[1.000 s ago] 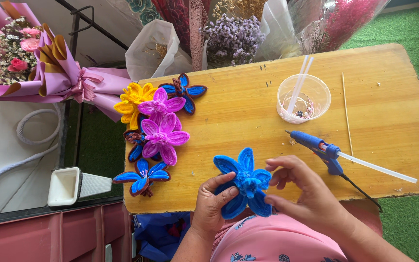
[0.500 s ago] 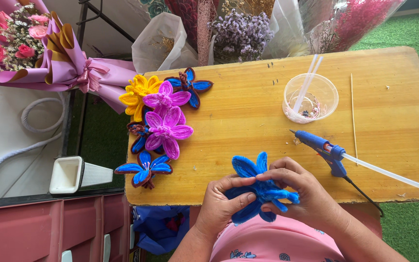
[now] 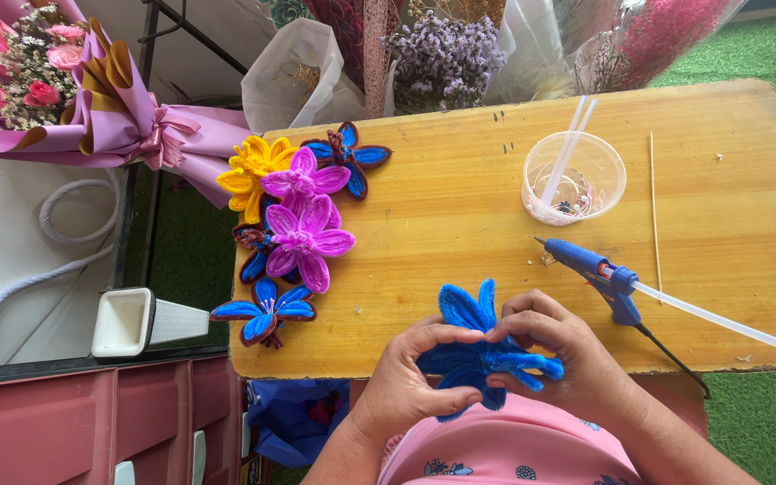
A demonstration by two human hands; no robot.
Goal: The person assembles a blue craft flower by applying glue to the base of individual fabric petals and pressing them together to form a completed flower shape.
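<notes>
The fuzzy bright-blue pipe-cleaner flower [image 3: 482,346] sits at the near edge of the wooden table [image 3: 460,207], half over the person's pink lap, pinched from both sides. The left hand [image 3: 410,386] curls under it with thumb and forefinger closed on its centre; the right hand [image 3: 568,359] is closed over the right-hand petals, fingertips meeting the left thumb. Squeezing that tightly could flatten or twist the soft petals out of shape, and since the flower overhangs the edge, a loosened grip could let it drop to the lap or floor. Just beyond the right hand lies a blue hot-glue gun [image 3: 599,274] with a clear stick; its nozzle and cord are near enough to catch a wrist. Further off stand a clear plastic cup [image 3: 577,180] and finished purple, yellow and blue flowers [image 3: 303,229]
</notes>
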